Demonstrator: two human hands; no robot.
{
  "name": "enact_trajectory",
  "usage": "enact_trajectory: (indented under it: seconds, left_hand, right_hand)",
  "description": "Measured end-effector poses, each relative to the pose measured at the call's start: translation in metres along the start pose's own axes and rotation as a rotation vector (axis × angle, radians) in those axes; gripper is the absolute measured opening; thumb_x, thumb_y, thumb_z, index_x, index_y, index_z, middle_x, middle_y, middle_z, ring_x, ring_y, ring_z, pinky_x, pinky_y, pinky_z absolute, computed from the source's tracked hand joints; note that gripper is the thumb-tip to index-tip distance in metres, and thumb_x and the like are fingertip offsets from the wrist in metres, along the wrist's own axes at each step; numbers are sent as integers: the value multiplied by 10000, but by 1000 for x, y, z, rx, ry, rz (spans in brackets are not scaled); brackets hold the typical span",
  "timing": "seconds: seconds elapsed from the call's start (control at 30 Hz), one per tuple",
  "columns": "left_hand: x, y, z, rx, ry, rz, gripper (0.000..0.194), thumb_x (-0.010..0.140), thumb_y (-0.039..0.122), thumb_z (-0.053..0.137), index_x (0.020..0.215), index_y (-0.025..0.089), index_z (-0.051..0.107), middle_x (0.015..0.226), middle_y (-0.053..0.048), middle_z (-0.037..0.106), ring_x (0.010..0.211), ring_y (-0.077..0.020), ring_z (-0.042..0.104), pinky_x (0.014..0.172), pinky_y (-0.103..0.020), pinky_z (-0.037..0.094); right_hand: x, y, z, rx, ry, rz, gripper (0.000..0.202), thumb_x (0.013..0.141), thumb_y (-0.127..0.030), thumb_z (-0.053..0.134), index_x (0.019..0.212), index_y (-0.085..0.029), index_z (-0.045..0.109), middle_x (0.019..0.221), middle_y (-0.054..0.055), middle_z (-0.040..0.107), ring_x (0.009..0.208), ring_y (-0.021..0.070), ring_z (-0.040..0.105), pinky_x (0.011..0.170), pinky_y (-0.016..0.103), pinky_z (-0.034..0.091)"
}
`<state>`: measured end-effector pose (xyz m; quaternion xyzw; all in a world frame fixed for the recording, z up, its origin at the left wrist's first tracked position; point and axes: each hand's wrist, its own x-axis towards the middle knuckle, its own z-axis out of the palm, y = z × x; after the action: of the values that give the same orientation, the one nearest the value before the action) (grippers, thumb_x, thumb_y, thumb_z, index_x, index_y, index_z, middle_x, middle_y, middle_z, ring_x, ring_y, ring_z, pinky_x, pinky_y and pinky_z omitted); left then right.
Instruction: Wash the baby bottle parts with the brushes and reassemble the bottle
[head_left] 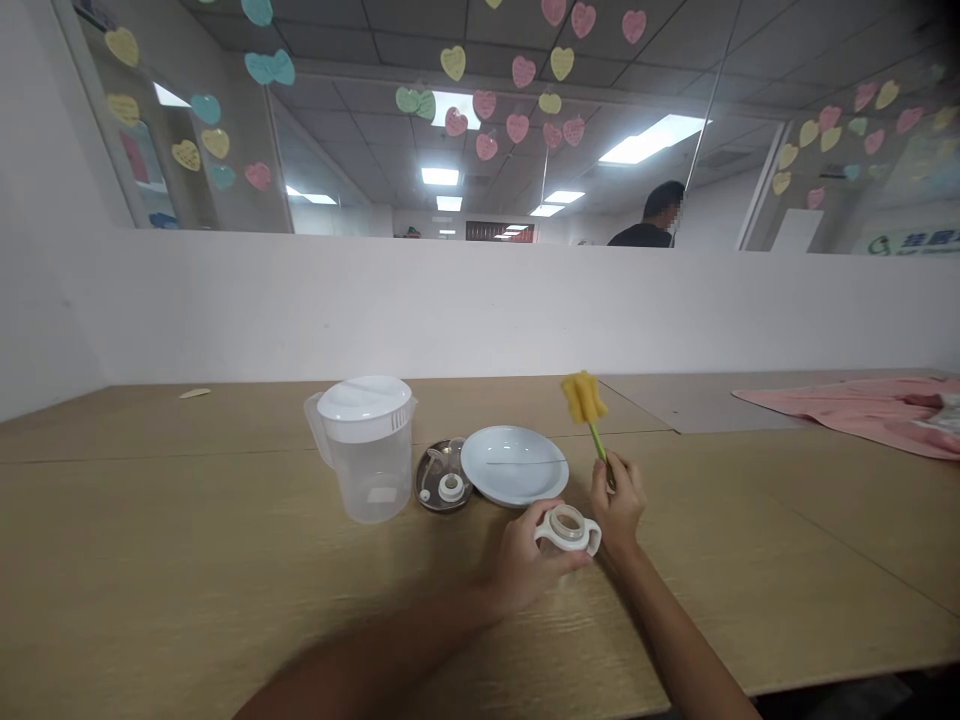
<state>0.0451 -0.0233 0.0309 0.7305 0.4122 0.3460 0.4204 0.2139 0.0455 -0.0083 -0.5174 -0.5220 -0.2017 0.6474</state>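
Observation:
My left hand [521,565] is closed around a small clear baby bottle [568,527] with a white handled collar, its round open mouth facing up. In my right hand [621,505] is a bottle brush [585,398], gripped by its green handle with the yellow sponge head pointing up. The brush is apart from the bottle, above and to its right. Just beyond my left hand lies a white dish [515,466] with a thin line across it. Beside the dish, a round metal tray [442,506] holds a white ring [451,488] and other small clear parts.
A clear plastic pitcher [373,465] with a white lid stands left of the tray. Pink cloth [832,408] lies at the far right of the wooden table [187,560]. Behind is a white wall with a window covered in heart notes; a person [656,220] shows beyond it.

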Motion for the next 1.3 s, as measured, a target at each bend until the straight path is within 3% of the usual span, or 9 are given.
enact_trajectory:
  seconds: [0.1,0.2,0.37,0.5,0.67,0.77,0.93,1.13,1.3]
  left_hand:
    - [1,0,0,-137,-10,23,540,595,338,774,1100,253,600,1090,-47,670,994,-250,626,815,-326,525]
    - [8,14,-20,-145,-25,108,520,612,379,774,1078,198,630,1037,-40,688,979,-241,631,821,-313,520]
    - [26,37,-72,101,227,210,606,625,386,771,1179,216,591,1175,-35,648,1094,-223,584,966,-327,455]
    - [35,37,-102,324,343,242,597,654,387,750,1207,242,574,1207,-25,634,1101,-221,583,967,-331,448]
    - [38,33,-119,616,367,331,564,701,369,725,1225,257,550,1250,-23,606,1145,-221,548,981,-334,426]
    - [39,33,-123,827,328,439,512,752,337,691,1229,231,539,1243,-45,606,1141,-218,542,991,-341,404]
    - [39,26,-118,1154,252,618,389,862,247,541,1250,240,515,1250,-83,584,1168,-252,503,996,-419,354]
    - [42,16,-86,1288,127,735,355,931,146,341,1220,230,530,1244,-83,584,1141,-243,509,980,-440,342]
    - [50,22,-81,1305,163,643,347,919,116,349,1184,228,543,1206,-81,597,1137,-236,498,996,-435,326]
  right_hand:
    - [-1,3,1,-44,-27,92,393,928,-386,350,1030,-124,625,856,111,622,766,190,571,681,294,436]
    - [-3,5,0,-52,-24,198,449,922,-442,338,1054,-118,619,814,97,643,704,182,564,653,280,413]
    - [-6,6,-6,41,26,183,483,890,-501,354,903,-112,641,607,35,576,541,143,494,562,248,382]
    - [-7,2,-8,66,-150,73,504,901,-485,338,764,-131,669,517,19,548,470,120,465,517,234,347]
    - [-5,-9,-4,-43,-336,141,625,920,-522,286,499,-155,565,432,8,475,420,103,402,458,239,252]
    - [-1,-11,-5,-145,-309,105,613,921,-508,310,491,-150,563,430,10,482,417,89,399,461,234,220]
    - [4,-6,-10,-411,-102,-68,524,901,-395,377,460,-161,538,428,17,500,428,82,376,470,237,177]
    - [-10,-20,-7,-350,-182,-353,386,875,-293,462,522,-179,569,489,12,540,479,88,412,504,249,212]
    - [2,3,-11,-458,-118,-199,441,851,-309,439,436,-181,512,441,20,497,451,97,389,494,252,200]
